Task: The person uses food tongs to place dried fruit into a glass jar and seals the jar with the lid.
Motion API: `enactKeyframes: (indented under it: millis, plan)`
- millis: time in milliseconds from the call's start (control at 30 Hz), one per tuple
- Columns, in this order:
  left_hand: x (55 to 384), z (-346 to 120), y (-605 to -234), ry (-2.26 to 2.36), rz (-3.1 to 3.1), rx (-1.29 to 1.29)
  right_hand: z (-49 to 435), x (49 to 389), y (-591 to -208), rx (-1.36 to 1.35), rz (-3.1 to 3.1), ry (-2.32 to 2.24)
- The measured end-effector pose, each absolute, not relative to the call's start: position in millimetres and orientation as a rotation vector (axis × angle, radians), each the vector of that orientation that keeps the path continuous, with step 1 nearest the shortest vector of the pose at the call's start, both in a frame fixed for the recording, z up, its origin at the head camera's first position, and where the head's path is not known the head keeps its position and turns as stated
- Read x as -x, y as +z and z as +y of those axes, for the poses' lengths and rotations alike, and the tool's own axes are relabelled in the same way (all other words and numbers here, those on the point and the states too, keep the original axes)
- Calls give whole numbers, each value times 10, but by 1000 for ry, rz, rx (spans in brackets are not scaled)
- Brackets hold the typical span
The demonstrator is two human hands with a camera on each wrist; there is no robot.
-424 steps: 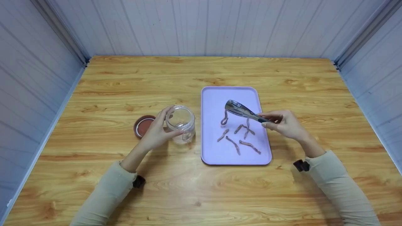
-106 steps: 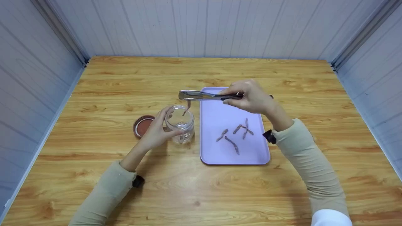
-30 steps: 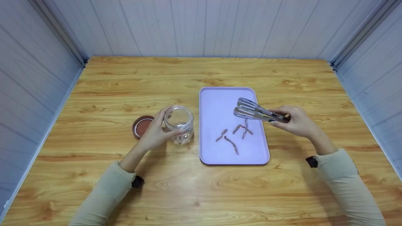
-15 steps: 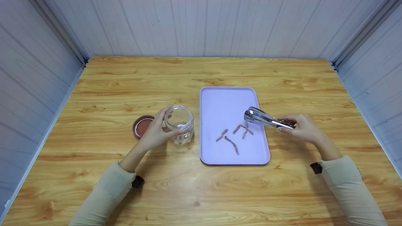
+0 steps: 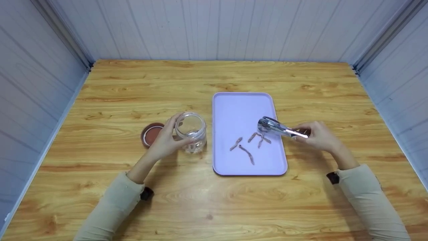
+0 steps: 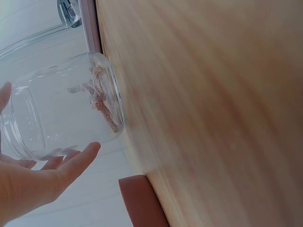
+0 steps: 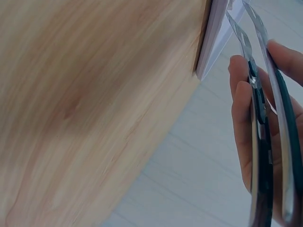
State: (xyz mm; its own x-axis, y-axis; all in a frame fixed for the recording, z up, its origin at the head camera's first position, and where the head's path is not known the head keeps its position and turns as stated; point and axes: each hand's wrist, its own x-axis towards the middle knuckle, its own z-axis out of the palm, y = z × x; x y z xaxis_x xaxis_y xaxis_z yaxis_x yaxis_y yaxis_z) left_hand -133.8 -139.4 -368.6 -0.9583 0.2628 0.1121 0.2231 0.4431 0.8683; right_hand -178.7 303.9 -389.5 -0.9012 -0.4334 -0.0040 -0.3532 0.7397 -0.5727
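My left hand (image 5: pixel 167 140) grips a clear jar (image 5: pixel 195 142), its mouth uncovered, fingers and thumb around the side. In the left wrist view several brown wrinkled strips (image 6: pixel 99 97) lie at the jar's bottom. Metal tongs (image 5: pixel 272 127) are held in my right hand (image 5: pixel 317 135), their heads low over the right part of a lilac tray (image 5: pixel 237 107). Directly below the heads, a few brown strips (image 5: pixel 259 139) cross each other, one partly hidden by the tongs. A longer strip (image 5: pixel 246 154) and a shorter one (image 5: pixel 236 144) lie further left. In the right wrist view the tong arms stand slightly apart.
A reddish-brown round lid (image 5: pixel 152 135) lies with its inside up, left of the jar and partly behind my left hand. The wooden table (image 5: pixel 207 204) meets pale panel walls (image 5: pixel 214 30) at the back and sides.
Earlier the tongs held a strip over the jar's mouth; now they are back at the tray, lower over the crossed strips. The tray holds fewer strips than at first. The left hand stays put.
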Motion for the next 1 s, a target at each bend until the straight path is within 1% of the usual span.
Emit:
enactKeyframes:
  millis: [333, 633, 833, 1000]
  plan:
    - [1352, -1413, -3708, 1576, 2636, -472, 2950, 1813, -3816, 652, 2826, -815]
    - [1340, -1402, -3688, 1564, 2638, -434, 2867, 1830, -3737, 649, 2781, -765]
    - [1337, -1397, -3686, 1565, 2626, -425, 2882, 1836, -3753, 647, 2774, -811]
    - [1338, -1400, -3698, 1564, 2631, -438, 2932, 1834, -3754, 677, 2784, -936]
